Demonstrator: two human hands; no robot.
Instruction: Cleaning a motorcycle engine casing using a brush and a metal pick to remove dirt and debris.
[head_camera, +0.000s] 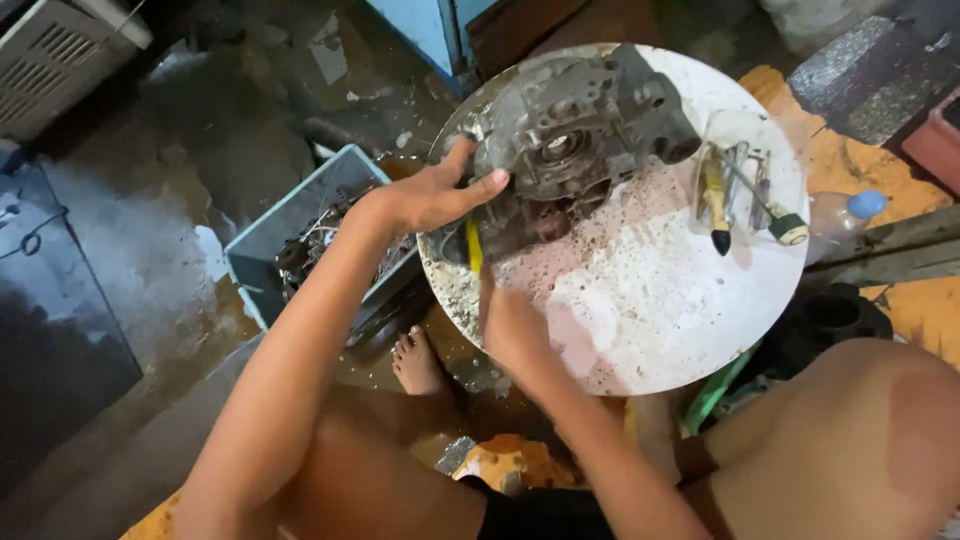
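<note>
Left hand (440, 195) bracing grimy engine casing (570, 140) – right hand (510, 325) clamped on yellow-handled tool (474, 245).
Keep the left palm flat and spread on the casing so it can't spin on the round white surface (650, 300) – work the tool in short strokes.

Informal repair workshop at floor level, grimy metal engine casing (575, 140) on a stained round white surface (660, 300), clear container of screwdrivers (745, 185), blue-grey bin of oily metal parts (310, 235), wet, dirty concrete floor (150, 260), worn timber planks (885, 250)
</note>
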